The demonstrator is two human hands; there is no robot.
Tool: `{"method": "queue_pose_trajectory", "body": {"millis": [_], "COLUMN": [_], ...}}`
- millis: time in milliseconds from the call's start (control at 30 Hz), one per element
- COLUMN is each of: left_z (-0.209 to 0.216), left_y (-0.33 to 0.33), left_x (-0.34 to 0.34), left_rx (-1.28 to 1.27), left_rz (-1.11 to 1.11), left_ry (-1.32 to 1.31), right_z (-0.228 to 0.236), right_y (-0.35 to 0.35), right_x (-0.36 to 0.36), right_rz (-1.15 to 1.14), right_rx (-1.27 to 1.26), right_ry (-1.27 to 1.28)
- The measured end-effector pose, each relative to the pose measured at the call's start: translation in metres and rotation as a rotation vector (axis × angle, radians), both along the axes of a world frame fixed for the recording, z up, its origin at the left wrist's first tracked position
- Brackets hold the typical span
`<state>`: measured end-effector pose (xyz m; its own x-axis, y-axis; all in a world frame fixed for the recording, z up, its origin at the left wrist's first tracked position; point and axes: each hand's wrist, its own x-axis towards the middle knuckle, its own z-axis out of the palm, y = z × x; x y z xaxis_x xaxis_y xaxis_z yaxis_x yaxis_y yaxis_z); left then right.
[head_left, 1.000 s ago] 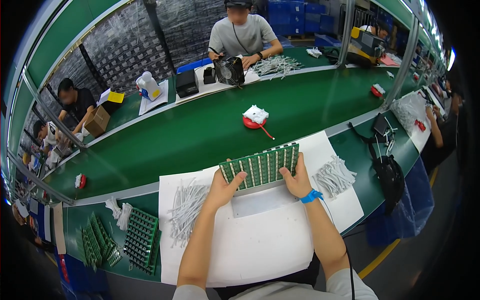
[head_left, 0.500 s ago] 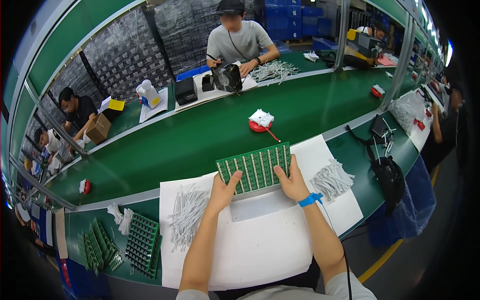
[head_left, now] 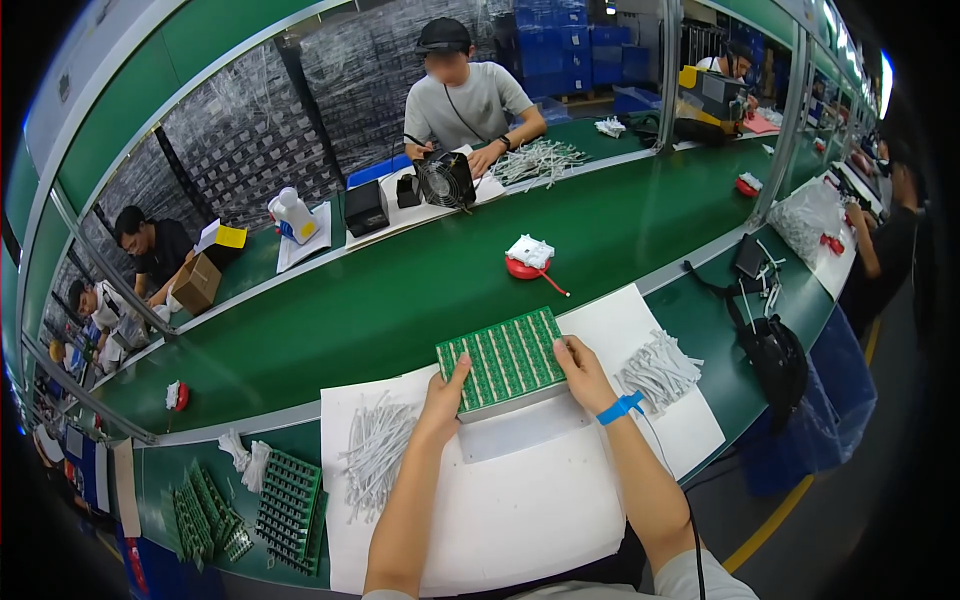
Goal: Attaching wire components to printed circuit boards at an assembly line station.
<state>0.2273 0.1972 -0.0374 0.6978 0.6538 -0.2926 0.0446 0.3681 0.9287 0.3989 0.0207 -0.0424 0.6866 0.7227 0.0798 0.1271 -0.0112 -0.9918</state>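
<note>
**Green circuit panel point(head_left: 502, 362) gripped between two hands at a crowded bench**

At the centre of the frame, the left hand point(head_left: 441, 402) grasps the panel's left edge, thumb on its face, and the right hand point(head_left: 586, 376) grasps the right edge; the fingers underneath are hidden. The panel tilts above a grey metal plate point(head_left: 525, 432) and blocks the view of its far part, so whether they touch cannot be told.

A white sheet point(head_left: 520, 520) covers the bench below. Loose white cables point(head_left: 378, 452) lie just left of the left forearm, and a second cable pile point(head_left: 660, 370) sits near the right wrist, which wears a blue strap point(head_left: 620, 407) with a thin cord running down the forearm.

More green boards point(head_left: 290, 508) lie at lower left, beside white bundles. A black bag point(head_left: 772, 362) rests at right of the frame. Beyond the panel, a red-and-white piece point(head_left: 528, 258) with a red lead sits on the green belt point(head_left: 400, 300). At upper centre, a co-worker point(head_left: 465, 110) sits behind a black fan point(head_left: 445, 182); a white bottle point(head_left: 291, 215) and a cardboard box point(head_left: 197, 283) stand at upper left.
</note>
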Motion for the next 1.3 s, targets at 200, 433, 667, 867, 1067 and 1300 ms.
{"method": "queue_pose_trajectory", "body": {"millis": [200, 433, 667, 867, 1067, 1300], "left_z": [0.014, 0.017, 0.023, 0.028, 0.022, 0.019], "left_y": [-0.007, -0.007, -0.013, -0.020, -0.019, 0.011], "left_x": [-0.001, -0.004, -0.005, -0.003, -0.003, -0.012], "left_rx": [-0.125, -0.065, 0.073, 0.326, 0.563, 0.016], "left_rz": [0.036, 0.069, 0.157, 0.215, 0.317, 0.511], "left_ry": [0.015, -0.046, -0.150, -0.178, -0.175, -0.407], "right_z": [0.006, 0.016, 0.009, 0.012, 0.008, 0.010], "right_y": [-0.002, -0.007, -0.006, -0.003, -0.005, -0.006], "right_x": [-0.003, -0.002, 0.000, -0.003, -0.003, 0.003], "right_rz": [0.037, 0.139, 0.075, -0.037, -0.023, -0.086], "right_rx": [0.089, 0.139, 0.131, 0.186, 0.227, 0.146], "right_ry": [-0.105, 0.126, 0.247, 0.438, 0.421, 0.092]}}
